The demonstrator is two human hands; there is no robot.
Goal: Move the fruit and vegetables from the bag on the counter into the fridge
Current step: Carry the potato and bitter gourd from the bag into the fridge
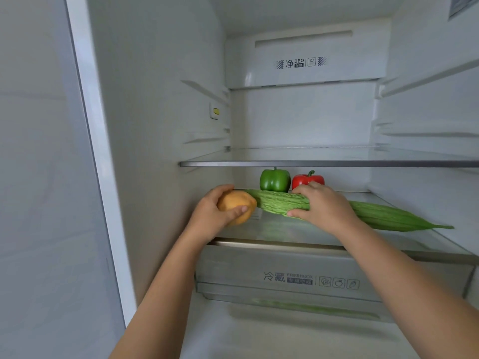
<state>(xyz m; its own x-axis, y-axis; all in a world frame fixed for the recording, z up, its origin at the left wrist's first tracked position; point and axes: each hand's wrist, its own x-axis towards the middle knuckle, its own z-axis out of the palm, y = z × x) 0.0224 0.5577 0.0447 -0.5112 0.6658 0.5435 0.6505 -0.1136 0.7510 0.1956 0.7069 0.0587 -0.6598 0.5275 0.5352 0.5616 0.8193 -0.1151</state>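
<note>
Left hand (215, 211): at centre-left of the frame I had its fingers and thumb wrapped round the orange fruit (237, 204), low over the glass shelf (285, 231). I judged this was so the fruit could be set down rather than dropped.
Right hand (322, 206): fingers over and thumb under, it clasped the bitter gourd (277, 202) and kept it level, its left tip beside the fruit.
Peppers: the green pepper (274, 180) and red pepper (308, 178) stood upright at the back, which left the front free.
Ridged gourd (394, 216): it lay lengthwise at right, where the shelf suited its length.
Bag: out of view.
</note>
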